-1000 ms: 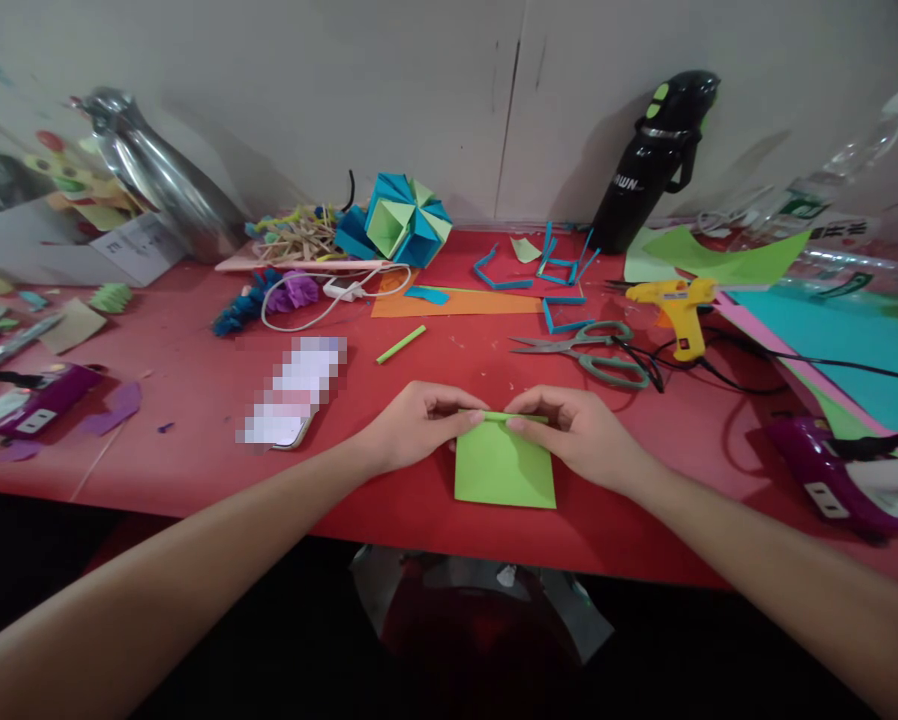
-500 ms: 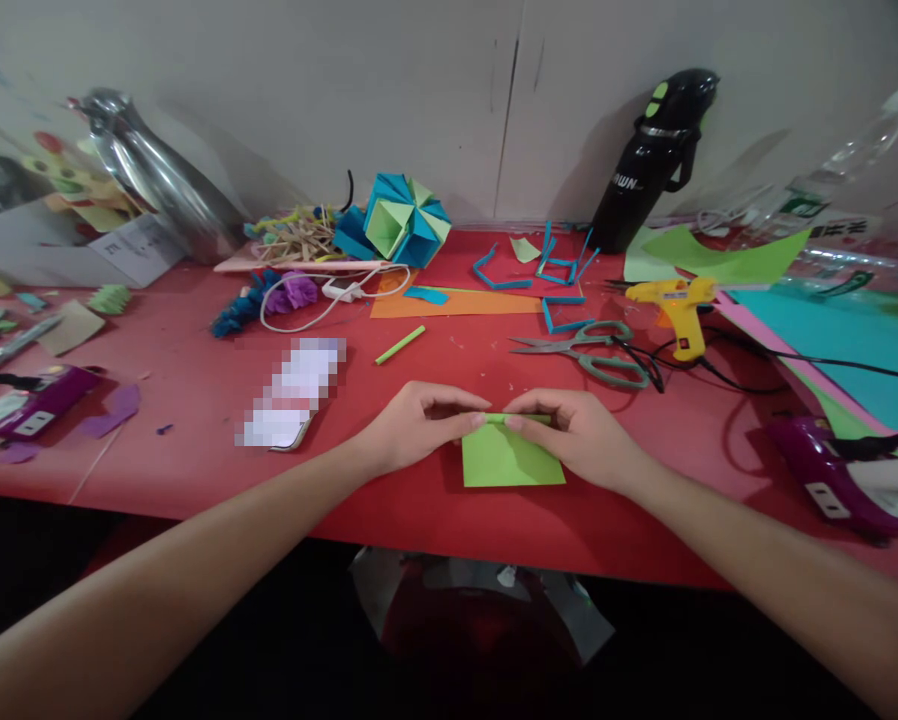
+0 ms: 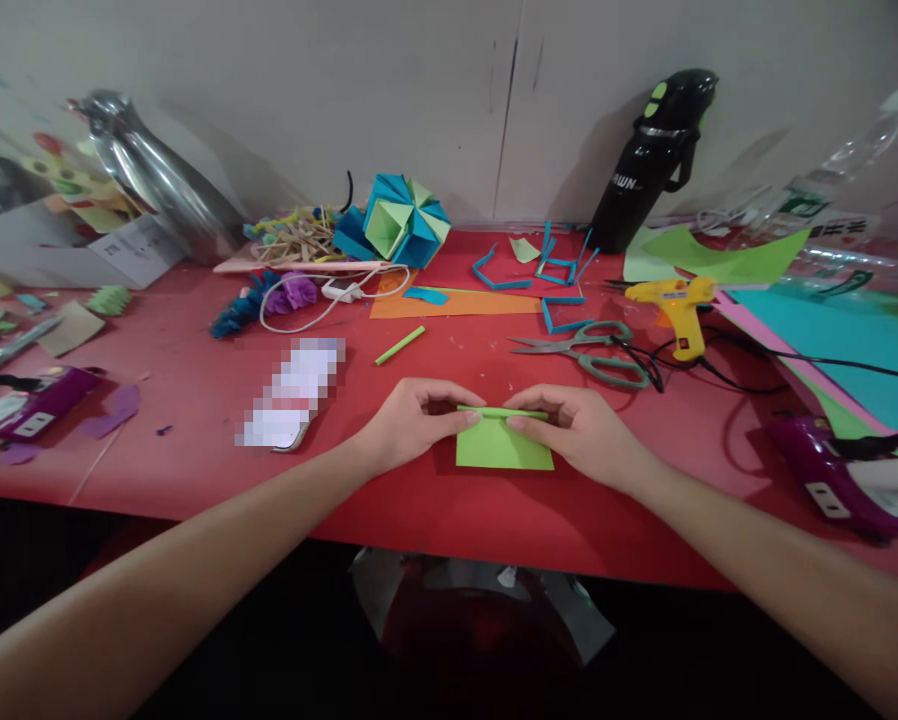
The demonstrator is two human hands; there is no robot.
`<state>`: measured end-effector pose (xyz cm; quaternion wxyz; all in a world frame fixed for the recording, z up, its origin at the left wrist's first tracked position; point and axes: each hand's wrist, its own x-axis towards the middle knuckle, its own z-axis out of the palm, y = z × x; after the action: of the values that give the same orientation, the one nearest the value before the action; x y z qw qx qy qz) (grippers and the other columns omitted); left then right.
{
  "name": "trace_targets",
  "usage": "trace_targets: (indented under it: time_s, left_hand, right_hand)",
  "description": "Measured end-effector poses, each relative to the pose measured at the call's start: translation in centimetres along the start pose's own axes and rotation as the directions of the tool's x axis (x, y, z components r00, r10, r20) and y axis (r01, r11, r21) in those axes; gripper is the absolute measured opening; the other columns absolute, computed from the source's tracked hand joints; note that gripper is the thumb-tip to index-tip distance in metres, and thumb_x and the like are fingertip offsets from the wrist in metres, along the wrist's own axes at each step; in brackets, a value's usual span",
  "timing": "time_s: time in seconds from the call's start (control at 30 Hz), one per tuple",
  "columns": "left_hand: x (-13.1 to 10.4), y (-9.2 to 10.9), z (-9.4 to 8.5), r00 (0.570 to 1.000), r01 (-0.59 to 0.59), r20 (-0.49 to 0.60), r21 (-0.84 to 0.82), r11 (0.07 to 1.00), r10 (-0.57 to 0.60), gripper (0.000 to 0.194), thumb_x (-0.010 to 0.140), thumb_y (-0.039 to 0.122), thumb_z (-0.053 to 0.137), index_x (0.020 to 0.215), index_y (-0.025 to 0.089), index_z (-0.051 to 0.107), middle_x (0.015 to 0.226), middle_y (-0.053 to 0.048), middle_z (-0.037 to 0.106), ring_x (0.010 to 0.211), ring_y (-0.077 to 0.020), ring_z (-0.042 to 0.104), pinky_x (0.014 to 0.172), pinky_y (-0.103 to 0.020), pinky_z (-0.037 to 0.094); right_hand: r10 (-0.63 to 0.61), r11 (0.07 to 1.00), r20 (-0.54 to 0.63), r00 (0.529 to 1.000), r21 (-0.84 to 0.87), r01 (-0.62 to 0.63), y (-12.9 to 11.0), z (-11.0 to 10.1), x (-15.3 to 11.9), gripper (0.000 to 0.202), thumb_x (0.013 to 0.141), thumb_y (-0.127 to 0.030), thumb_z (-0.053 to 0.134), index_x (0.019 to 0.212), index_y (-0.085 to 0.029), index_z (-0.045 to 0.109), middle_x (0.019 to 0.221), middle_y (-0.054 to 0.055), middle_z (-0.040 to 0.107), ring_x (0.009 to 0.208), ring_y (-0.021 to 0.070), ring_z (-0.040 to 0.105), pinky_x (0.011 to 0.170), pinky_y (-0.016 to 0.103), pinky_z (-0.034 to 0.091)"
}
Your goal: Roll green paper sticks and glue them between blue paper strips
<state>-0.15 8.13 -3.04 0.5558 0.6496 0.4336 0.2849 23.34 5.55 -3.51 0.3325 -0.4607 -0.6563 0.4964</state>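
Note:
A small sheet of light green paper (image 3: pixel 505 447) is pinched between my two hands near the front of the red table. Its far edge is curled into a narrow roll. My left hand (image 3: pixel 423 422) grips that rolled edge at its left part, thumb on the near side and fingers behind. At the right part of the roll, my right hand (image 3: pixel 573 425) pinches it in the same way. The fingertips behind the paper are partly hidden. Farther back lies a thin green paper tube (image 3: pixel 400 345), apart from both hands.
Green-handled scissors (image 3: pixel 588 352) and a yellow glue gun (image 3: pixel 678 310) with a black cord lie to the right. A phone (image 3: pixel 291 395) is on the left. Behind stand a folded paper ball (image 3: pixel 405 220), a black bottle (image 3: pixel 655 160) and a steel jug (image 3: pixel 160 175). Purple power strips (image 3: pixel 843 475) flank the table.
The green sheet has become shorter from far edge to near edge as the roll turned, and its near edge has shifted up and slightly left. Both hands keep their pinch.

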Motion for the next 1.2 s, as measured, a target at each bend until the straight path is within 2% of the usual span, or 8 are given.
trace_targets:
  time_s: [0.2, 0.5, 0.6, 0.73, 0.93, 1.03, 1.2]
  left_hand:
    - [-0.17, 0.31, 0.11, 0.999, -0.033, -0.007, -0.011, 0.999, 0.033, 0.028, 0.080, 0.037, 0.073, 0.098, 0.016, 0.074, 0.098, -0.008, 0.076, 0.091, -0.0202, 0.069, 0.083, -0.032, 0.055]
    - [-0.23, 0.29, 0.14, 0.998, -0.068, 0.000, 0.037, 0.997, 0.068, 0.029, 0.080, 0.035, 0.073, 0.102, 0.015, 0.073, 0.097, -0.008, 0.074, 0.086, -0.0181, 0.067, 0.078, -0.029, 0.053]
    - [-0.18, 0.48, 0.15, 0.999, -0.028, 0.028, 0.006, 1.000, 0.027, 0.033, 0.081, 0.037, 0.072, 0.107, 0.016, 0.071, 0.100, -0.008, 0.073, 0.088, -0.0175, 0.067, 0.079, -0.029, 0.054]
    - [-0.21, 0.83, 0.20, 0.991, 0.063, 0.117, -0.030, 0.998, -0.059, 0.034, 0.088, 0.042, 0.062, 0.104, 0.014, 0.072, 0.088, -0.007, 0.073, 0.073, -0.0151, 0.066, 0.066, -0.027, 0.055]
    - [-0.19, 0.49, 0.06, 0.999, -0.022, 0.029, 0.035, 0.999, 0.021, 0.027, 0.084, 0.035, 0.069, 0.104, 0.017, 0.075, 0.100, -0.007, 0.076, 0.091, -0.0194, 0.069, 0.082, -0.030, 0.054]
    - [-0.25, 0.51, 0.05, 0.999, -0.031, 0.021, 0.036, 0.999, 0.030, 0.025, 0.083, 0.033, 0.070, 0.101, 0.017, 0.076, 0.099, -0.007, 0.077, 0.091, -0.0207, 0.070, 0.081, -0.031, 0.055]
    - [-0.33, 0.71, 0.11, 0.999, -0.035, 0.026, 0.038, 0.999, 0.034, 0.025, 0.081, 0.031, 0.072, 0.101, 0.017, 0.076, 0.097, -0.008, 0.076, 0.088, -0.0193, 0.070, 0.078, -0.029, 0.055]
  right_hand:
    - [0.007, 1.000, 0.011, 1.000, -0.009, -0.007, -0.36, -0.11, -0.08, 0.024, 0.085, -0.041, 0.066, 0.100, -0.022, 0.070, 0.097, 0.004, 0.073, 0.086, 0.0197, 0.067, 0.076, 0.033, 0.054]
    - [-0.009, 1.000, 0.016, 1.000, -0.017, 0.009, -0.15, -0.02, -0.04, 0.024, 0.088, -0.042, 0.063, 0.095, -0.021, 0.071, 0.091, 0.004, 0.072, 0.083, 0.0180, 0.065, 0.074, 0.030, 0.052]
    - [-0.020, 1.000, -0.001, 1.000, -0.002, 0.020, 0.01, 0.04, -0.08, 0.023, 0.088, -0.042, 0.063, 0.096, -0.021, 0.070, 0.092, 0.004, 0.071, 0.082, 0.0175, 0.064, 0.073, 0.030, 0.051]
    - [-0.037, 0.999, -0.013, 0.999, -0.013, 0.037, 0.13, 0.06, -0.05, 0.022, 0.087, -0.041, 0.065, 0.095, -0.021, 0.069, 0.091, 0.004, 0.070, 0.080, 0.0172, 0.063, 0.071, 0.030, 0.051]
    - [-0.033, 0.999, 0.000, 0.999, 0.008, 0.033, 0.03, -0.05, -0.02, 0.019, 0.085, -0.038, 0.068, 0.094, -0.022, 0.068, 0.092, 0.003, 0.069, 0.083, 0.0170, 0.064, 0.074, 0.029, 0.052]
    - [0.007, 1.000, 0.029, 1.000, 0.012, -0.008, -0.08, -0.07, -0.05, 0.024, 0.086, -0.042, 0.065, 0.099, -0.022, 0.069, 0.094, 0.004, 0.071, 0.081, 0.0173, 0.065, 0.073, 0.030, 0.053]
    - [0.015, 0.999, 0.073, 0.997, 0.036, -0.018, 0.02, -0.01, -0.02, 0.026, 0.087, -0.042, 0.064, 0.100, -0.020, 0.069, 0.085, 0.004, 0.069, 0.068, 0.0143, 0.061, 0.064, 0.029, 0.052]
